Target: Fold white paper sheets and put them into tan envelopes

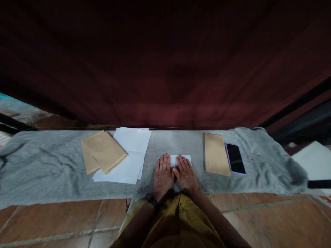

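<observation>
Under both palms lies a white sheet of paper, pressed on the grey cloth; it looks folded, and most of it is hidden by the hands. My left hand rests flat on its left side, fingers stretched forward. My right hand lies flat on its right side, with the thumbs of both hands nearly touching. To the left, brown envelopes overlap several larger white sheets. A single brown envelope sits to the right of my right hand.
Beside the right envelope lies a phone with a dark screen and a purple edge. Grey cloth covers the narrow surface. A dark red curtain-like cloth rises behind it. Tiled floor shows in front.
</observation>
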Demonstrator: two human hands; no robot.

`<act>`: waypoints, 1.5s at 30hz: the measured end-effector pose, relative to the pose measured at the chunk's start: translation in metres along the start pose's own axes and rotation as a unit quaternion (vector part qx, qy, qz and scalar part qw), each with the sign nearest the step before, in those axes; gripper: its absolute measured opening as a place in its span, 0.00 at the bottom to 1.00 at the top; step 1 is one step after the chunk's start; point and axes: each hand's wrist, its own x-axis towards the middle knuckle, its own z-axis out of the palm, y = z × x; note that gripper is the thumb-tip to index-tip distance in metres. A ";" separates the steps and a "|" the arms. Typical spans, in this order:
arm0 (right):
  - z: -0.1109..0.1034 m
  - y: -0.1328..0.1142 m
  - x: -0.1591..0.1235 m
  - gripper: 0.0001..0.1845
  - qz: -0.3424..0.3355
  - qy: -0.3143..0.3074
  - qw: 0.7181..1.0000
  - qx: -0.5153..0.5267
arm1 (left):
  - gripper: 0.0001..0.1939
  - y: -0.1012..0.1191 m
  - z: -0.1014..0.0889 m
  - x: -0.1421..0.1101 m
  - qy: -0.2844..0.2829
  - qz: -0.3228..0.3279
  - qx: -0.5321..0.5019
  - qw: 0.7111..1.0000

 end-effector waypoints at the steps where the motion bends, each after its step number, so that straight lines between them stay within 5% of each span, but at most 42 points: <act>1: 0.000 0.001 0.000 0.31 0.004 0.003 1.000 -0.003 | 0.33 0.000 0.000 0.000 0.005 0.002 -0.004 1.000; 12: -0.001 0.021 -0.006 0.33 0.037 0.033 0.999 -0.019 | 0.32 -0.002 0.005 0.000 0.017 0.004 -0.009 1.000; 25: -0.016 0.080 -0.021 0.32 0.198 0.078 0.956 0.202 | 0.31 -0.002 0.003 0.001 0.026 0.005 -0.010 1.000; 30: -0.017 0.069 -0.017 0.30 0.187 0.078 0.960 0.193 | 0.32 -0.002 0.005 0.000 0.028 0.008 -0.014 0.999; 38: -0.014 0.009 -0.002 0.29 -0.035 0.014 0.994 0.099 | 0.30 -0.002 0.000 0.000 0.012 0.020 -0.003 1.000; 45: -0.008 0.006 -0.005 0.30 0.005 -0.004 1.000 0.002 | 0.30 -0.002 0.001 0.000 0.008 0.010 -0.008 1.000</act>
